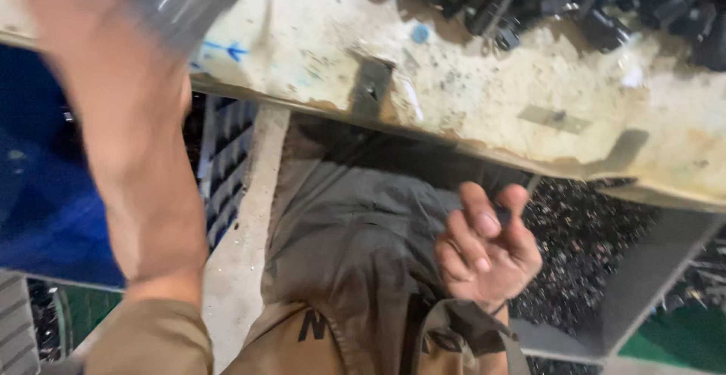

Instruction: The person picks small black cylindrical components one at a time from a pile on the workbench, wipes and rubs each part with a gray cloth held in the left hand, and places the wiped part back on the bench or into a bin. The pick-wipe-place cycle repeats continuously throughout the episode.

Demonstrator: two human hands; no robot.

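**Fingers curled low, a blurred grip up high**

My fingers [478, 227] on the right hand [488, 250] are curled in toward the palm, low in the middle of the frame, just under the edge of the worn table [484, 95]. The thumb and forefinger press together at the top, and a small dark piece [502, 214] shows between them, too small for me to tell what it is. The other fingers fold loosely, nails facing up at me.

My left hand [83, 12] is raised at the upper left of the frame, badly blurred. It looks closed around a greyish, shiny object [193, 1] that sticks out toward the table's near edge; I cannot tell what the object is, or just how my fingers sit on it. My forearm runs down the left side to a tan sleeve [151, 337] at the bottom.

Across the upper right of the frame lies a heap of black parts [575, 1] on the scuffed, cream-coloured tabletop, well apart from both my hands. A small blue dot [420, 34] sits on the top just left of the heap.

Below the table edge, my grey trousers [348, 246] fill the centre. A blue surface [38, 193] takes the left edge, and dark speckled floor [582, 246] shows to the right of my right hand.
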